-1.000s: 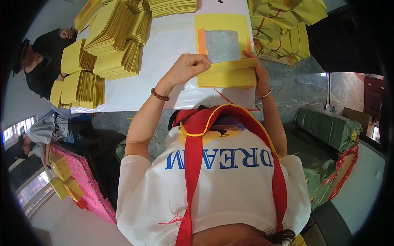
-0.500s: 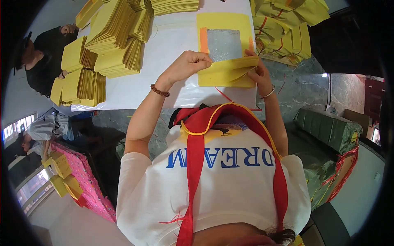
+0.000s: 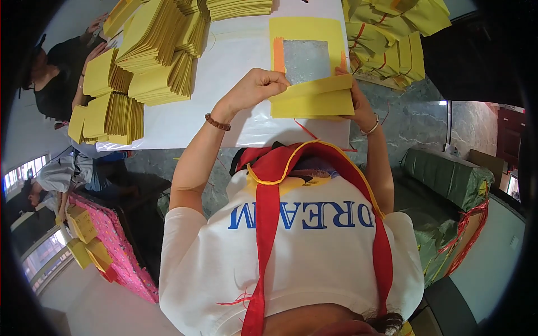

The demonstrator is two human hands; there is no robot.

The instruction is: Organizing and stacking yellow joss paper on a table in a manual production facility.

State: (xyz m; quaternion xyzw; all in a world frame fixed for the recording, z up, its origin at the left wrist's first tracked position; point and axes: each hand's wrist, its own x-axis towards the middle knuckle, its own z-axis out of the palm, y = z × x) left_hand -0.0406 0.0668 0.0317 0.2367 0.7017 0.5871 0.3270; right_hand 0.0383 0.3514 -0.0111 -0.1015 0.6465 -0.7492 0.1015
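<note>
A stack of yellow paper sheets (image 3: 308,27) lies at the right end of the white-covered table, topped by a silver-grey rectangle (image 3: 305,59) with orange strips at its sides. The near edge of the paper is turned up in a yellow fold (image 3: 314,101). My left hand (image 3: 262,87) pinches the left end of this fold between thumb and forefinger. At the right end my right hand (image 3: 361,106) grips the paper, its thumb and some fingers hidden behind it, with fingertips showing above the fold's upper edge.
Tall stacks of folded yellow paper (image 3: 148,42) fill the table's left side. Yellow bundles tied with red string (image 3: 386,50) stand beyond its right edge. One person (image 3: 59,78) reaches to the stacks at the left; another (image 3: 64,171) bends over a pink-covered table (image 3: 120,241). Green-wrapped bales (image 3: 448,176) lie at the right.
The loose layers at the fold's right end now lie closer together, and my right hand has slipped further behind them. My left hand stays nearly still. The person at the left has reached toward the stacks.
</note>
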